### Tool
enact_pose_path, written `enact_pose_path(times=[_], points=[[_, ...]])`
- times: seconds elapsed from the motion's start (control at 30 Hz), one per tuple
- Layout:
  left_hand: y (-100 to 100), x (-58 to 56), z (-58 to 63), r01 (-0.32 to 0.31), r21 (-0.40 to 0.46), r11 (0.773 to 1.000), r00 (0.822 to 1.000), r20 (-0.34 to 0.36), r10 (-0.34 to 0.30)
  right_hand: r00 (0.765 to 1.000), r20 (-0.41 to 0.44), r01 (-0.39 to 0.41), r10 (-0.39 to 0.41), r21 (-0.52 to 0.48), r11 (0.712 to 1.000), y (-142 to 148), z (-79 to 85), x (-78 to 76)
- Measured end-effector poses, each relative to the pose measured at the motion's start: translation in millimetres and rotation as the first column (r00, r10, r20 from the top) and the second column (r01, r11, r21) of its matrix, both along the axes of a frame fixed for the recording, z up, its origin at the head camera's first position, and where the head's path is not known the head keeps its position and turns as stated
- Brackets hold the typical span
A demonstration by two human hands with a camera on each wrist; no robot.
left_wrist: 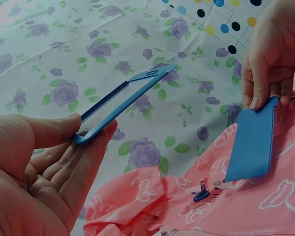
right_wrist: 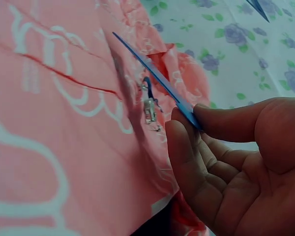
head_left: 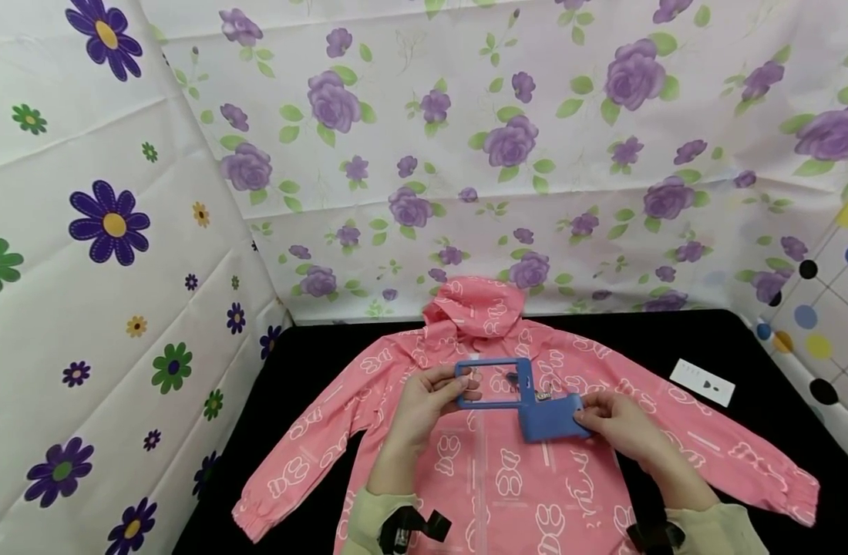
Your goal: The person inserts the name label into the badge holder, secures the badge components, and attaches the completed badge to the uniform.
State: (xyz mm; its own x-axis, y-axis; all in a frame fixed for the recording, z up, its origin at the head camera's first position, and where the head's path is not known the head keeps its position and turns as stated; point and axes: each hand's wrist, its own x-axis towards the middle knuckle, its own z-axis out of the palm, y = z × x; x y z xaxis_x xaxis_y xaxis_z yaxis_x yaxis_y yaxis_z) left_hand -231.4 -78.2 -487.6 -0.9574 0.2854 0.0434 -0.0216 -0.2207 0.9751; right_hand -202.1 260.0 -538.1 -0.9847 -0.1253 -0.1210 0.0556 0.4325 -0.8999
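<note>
My left hand (head_left: 418, 405) pinches a blue rectangular open frame (head_left: 524, 381), like the front of a card holder, at its left end between thumb and fingers. My right hand (head_left: 621, 420) pinches a flat blue panel (head_left: 552, 420) by its right edge. In the head view the panel's corner overlaps the frame's, but the left wrist view shows them apart. Both are held above a spread pink jacket (head_left: 459, 478) with white line drawings. On the jacket lie a small dark blue piece (left_wrist: 201, 195) and a silver metal clip (right_wrist: 149, 110), close together.
The jacket's hood (head_left: 476, 304) points to the back, and its sleeves spread left and right over a black table (head_left: 313, 358). A white card with dark marks (head_left: 703, 381) lies on the right. Flowered sheets (head_left: 410, 154) hang behind and at the left.
</note>
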Motion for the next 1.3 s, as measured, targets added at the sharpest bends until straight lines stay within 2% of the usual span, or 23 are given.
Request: enact_pose_path(times=[0.23, 0.33, 0.5, 0.8, 0.9, 1.3], points=[[-1, 0.5, 2.3, -0.005, -0.007, 1.000, 1.000, -0.005, 0.005, 1.000, 0.007, 0.014, -0.014, 0.015, 1.000, -6, -3.7, -0.6], [-1, 0.1, 1.6, -0.003, -0.009, 1.000, 1.000, -0.004, 0.003, 0.999, -0.022, 0.041, -0.039, 0.097, 0.994, -8, -4.2, -0.2], [0, -0.8, 0.0, 0.007, -0.011, 1.000, 1.000, -0.012, -0.007, 0.994, -0.089, 0.089, -0.068, 0.263, 0.961, -10, -5.8, -0.9], [0, 0.5, 2.0, 0.013, -0.001, 1.000, 1.000, -0.009, -0.013, 0.989, -0.126, 0.122, -0.077, 0.405, 0.906, -17, -5.5, -1.9], [0, 0.7, 1.9, 0.013, -0.003, 1.000, 1.000, -0.005, -0.013, 0.989, -0.129, 0.122, -0.073, 0.431, 0.894, -18, -4.5, -2.0], [-1, 1.4, 1.4, 0.022, 0.001, 1.000, 1.000, -0.023, -0.022, 0.989, -0.129, 0.123, -0.070, 0.461, 0.879, -20, -4.8, -3.2]])
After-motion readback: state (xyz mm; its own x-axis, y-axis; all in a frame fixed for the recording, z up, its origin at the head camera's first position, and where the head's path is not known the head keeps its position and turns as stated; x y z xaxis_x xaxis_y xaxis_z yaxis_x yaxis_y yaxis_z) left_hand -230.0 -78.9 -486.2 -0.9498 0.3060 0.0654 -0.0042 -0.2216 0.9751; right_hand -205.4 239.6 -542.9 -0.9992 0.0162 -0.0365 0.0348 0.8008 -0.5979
